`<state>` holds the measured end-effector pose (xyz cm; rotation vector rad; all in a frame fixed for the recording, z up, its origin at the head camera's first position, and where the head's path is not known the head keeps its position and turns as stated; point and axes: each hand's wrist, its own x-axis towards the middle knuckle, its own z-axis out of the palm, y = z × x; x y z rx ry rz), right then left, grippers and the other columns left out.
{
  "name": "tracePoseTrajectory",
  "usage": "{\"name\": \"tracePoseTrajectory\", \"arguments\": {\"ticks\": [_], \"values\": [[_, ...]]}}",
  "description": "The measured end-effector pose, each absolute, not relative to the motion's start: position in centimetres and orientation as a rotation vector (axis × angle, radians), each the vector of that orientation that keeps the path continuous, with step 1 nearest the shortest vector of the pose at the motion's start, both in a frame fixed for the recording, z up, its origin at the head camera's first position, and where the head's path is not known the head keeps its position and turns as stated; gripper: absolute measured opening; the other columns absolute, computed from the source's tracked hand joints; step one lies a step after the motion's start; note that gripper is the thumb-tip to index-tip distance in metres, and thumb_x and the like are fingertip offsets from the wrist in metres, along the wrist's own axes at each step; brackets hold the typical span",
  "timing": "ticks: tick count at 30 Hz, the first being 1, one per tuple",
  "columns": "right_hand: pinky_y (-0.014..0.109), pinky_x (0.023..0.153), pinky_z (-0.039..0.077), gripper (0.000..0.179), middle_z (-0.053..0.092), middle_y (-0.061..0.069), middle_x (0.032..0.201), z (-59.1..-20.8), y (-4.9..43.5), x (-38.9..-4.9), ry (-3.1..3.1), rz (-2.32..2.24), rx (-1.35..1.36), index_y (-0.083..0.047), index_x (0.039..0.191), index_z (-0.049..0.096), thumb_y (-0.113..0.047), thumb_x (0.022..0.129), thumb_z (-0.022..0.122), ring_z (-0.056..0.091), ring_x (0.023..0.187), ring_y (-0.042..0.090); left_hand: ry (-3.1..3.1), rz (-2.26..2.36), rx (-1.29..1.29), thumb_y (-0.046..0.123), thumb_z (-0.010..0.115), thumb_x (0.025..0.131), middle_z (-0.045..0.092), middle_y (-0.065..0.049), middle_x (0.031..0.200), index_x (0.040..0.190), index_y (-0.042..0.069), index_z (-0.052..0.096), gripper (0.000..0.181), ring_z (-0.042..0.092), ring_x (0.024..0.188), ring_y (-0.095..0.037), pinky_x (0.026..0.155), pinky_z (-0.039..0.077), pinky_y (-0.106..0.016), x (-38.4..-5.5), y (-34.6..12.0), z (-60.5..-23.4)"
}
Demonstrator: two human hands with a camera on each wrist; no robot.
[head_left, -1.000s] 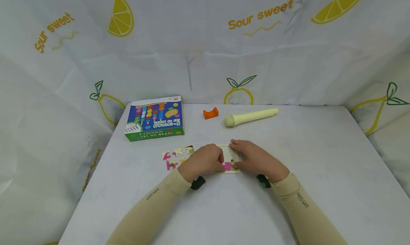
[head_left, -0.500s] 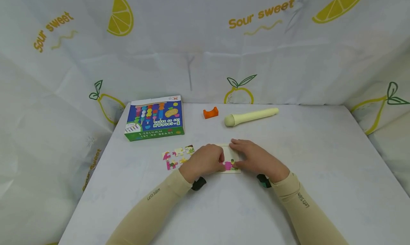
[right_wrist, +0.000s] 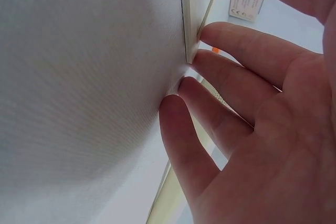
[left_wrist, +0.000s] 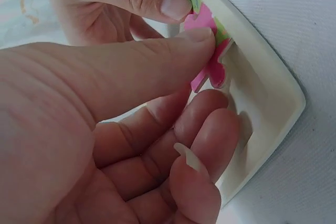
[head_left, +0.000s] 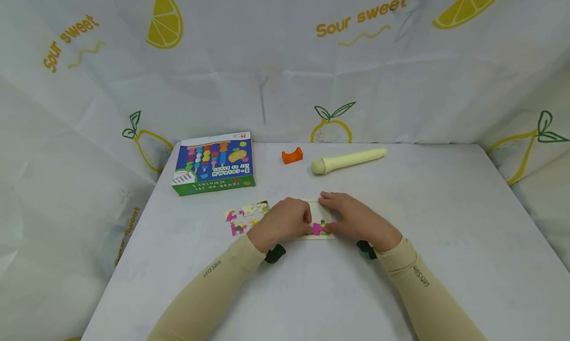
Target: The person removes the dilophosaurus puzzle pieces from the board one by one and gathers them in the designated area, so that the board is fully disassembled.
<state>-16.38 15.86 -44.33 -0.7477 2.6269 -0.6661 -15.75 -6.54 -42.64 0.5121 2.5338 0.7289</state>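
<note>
My left hand (head_left: 285, 222) pinches a pink jigsaw piece (left_wrist: 216, 69), its thumb on top; the piece tilts over the shallow cream puzzle tray (head_left: 320, 211). At the tray's right side, my right hand (head_left: 356, 219) holds the edge. Its thumb (left_wrist: 176, 8) presses near a pink and green piece (head_left: 317, 229) lying in the tray's near right part. In the right wrist view, the fingers (right_wrist: 236, 38) touch the tray's side (right_wrist: 190, 19). Left of the tray lie several loose jigsaw pieces (head_left: 239, 227), partly behind my left hand.
A blue and green bead-set box (head_left: 214, 163) lies at the back left. Behind the tray are an orange notched block (head_left: 292, 156) and a pale yellow stick with a rounded end (head_left: 349, 161). A white patterned cloth (head_left: 285, 93) hangs behind the table.
The left fingers shift very slightly over the near row of the tray. My right hand, the tray and the loose pieces stay in place; the head view tilts a little.
</note>
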Motion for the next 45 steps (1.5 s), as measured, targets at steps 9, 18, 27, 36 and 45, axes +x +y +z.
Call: {"name": "tracePoseTrajectory", "arguments": {"ticks": [9, 18, 27, 36, 45], "values": [[0.059, 0.125, 0.039, 0.069, 0.045, 0.02, 0.169, -44.2, 15.8, -16.4, 2.628, -0.667, -0.736, 0.002, 0.157, 0.052, -0.015, 0.096, 0.082, 0.04, 0.158, 0.044, 2.528, 0.718, 0.522, 0.025, 0.08, 0.1, 0.068, 0.004, 0.082, 0.093, 0.017, 0.074, 0.012, 0.061, 0.079, -0.015, 0.067, 0.048, -0.025, -16.0, -6.7, -42.6], [0.059, 0.126, 0.038, 0.07, 0.045, 0.019, 0.169, -44.3, 15.6, -16.4, 2.63, -0.656, -0.722, 0.001, 0.157, 0.052, -0.018, 0.096, 0.083, 0.04, 0.159, 0.043, 2.526, 0.752, 0.558, 0.022, 0.069, 0.106, 0.066, 0.006, 0.076, 0.09, 0.017, 0.076, 0.018, 0.058, 0.072, -0.013, 0.064, 0.045, -0.024, -16.0, -7.1, -42.6], [0.06, 0.126, 0.037, 0.071, 0.044, 0.019, 0.17, -44.4, 15.4, -16.5, 2.611, -0.644, -0.722, 0.001, 0.158, 0.051, -0.019, 0.097, 0.082, 0.039, 0.159, 0.044, 2.555, 0.845, 0.491, 0.025, 0.072, 0.104, 0.068, 0.005, 0.081, 0.091, 0.019, 0.076, 0.015, 0.059, 0.077, -0.015, 0.068, 0.047, -0.029, -15.7, -10.8, -42.2], [0.061, 0.126, 0.036, 0.073, 0.042, 0.019, 0.171, -44.4, 15.7, -16.4, 2.636, -0.65, -0.726, 0.001, 0.159, 0.05, -0.021, 0.096, 0.082, 0.038, 0.159, 0.044, 2.602, 0.857, 0.287, 0.027, 0.076, 0.103, 0.068, 0.003, 0.082, 0.097, 0.017, 0.077, 0.012, 0.061, 0.075, -0.016, 0.069, 0.05, -0.03, -13.5, -16.6, -41.7], [0.061, 0.127, 0.035, 0.075, 0.04, 0.017, 0.173, -44.4, 15.6, -16.3, 2.624, -0.648, -0.708, -0.001, 0.16, 0.048, -0.022, 0.097, 0.082, 0.036, 0.161, 0.043, 2.583, 0.873, 0.301, 0.025, 0.076, 0.102, 0.067, 0.005, 0.076, 0.091, 0.019, 0.076, 0.012, 0.058, 0.07, -0.013, 0.066, 0.049, -0.03, -11.7, -18.4, -43.1]]}}
